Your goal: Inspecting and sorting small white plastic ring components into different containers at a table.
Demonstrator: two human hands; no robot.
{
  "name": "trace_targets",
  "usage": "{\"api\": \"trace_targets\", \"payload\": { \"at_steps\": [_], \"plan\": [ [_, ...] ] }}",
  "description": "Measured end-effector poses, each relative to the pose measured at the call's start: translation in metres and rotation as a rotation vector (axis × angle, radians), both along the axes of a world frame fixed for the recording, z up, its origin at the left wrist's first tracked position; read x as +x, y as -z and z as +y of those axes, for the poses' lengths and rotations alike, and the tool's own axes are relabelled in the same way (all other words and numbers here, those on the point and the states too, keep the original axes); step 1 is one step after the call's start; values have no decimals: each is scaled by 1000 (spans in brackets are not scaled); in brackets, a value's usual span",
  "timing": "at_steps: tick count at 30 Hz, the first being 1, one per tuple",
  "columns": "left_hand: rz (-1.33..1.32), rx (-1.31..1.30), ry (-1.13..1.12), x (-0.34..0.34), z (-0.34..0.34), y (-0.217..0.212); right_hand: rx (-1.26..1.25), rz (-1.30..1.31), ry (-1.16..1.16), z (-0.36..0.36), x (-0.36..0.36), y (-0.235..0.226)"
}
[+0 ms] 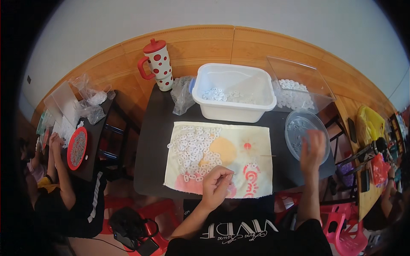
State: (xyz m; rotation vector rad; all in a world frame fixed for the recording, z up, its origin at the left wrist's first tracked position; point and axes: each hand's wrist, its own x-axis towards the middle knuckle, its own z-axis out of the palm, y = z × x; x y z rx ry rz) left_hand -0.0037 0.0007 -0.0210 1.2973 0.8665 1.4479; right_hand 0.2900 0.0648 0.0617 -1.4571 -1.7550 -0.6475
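Tub [232, 112] blks rear; gap btwn cloth [261, 140] & bowl [293, 146].

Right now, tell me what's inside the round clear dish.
The dish holds small greyish pieces, too tiny to identify; the right hand hides whatever lies behind it.

Upper left of centre, lidded cream tumbler [161, 66] with red spots and red handle; across the top, wooden panelling [205, 37]; far right, yellow bag [370, 123]; lower right, pink plastic chair [349, 245].

There is one cloth [262, 143], one tub [235, 112], one clear dish [294, 146], one tumbler [159, 65].
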Motion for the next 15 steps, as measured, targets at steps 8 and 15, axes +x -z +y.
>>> {"api": "trace_targets", "payload": {
  "at_steps": [8,15],
  "plan": [
    [-85,-92,72,-4,-3,-9,-379,367,-968,-32,-121,30],
    [-144,-89,108,-6,-3,-3,-403,438,-989,-28,-133,38]
  ]
}}
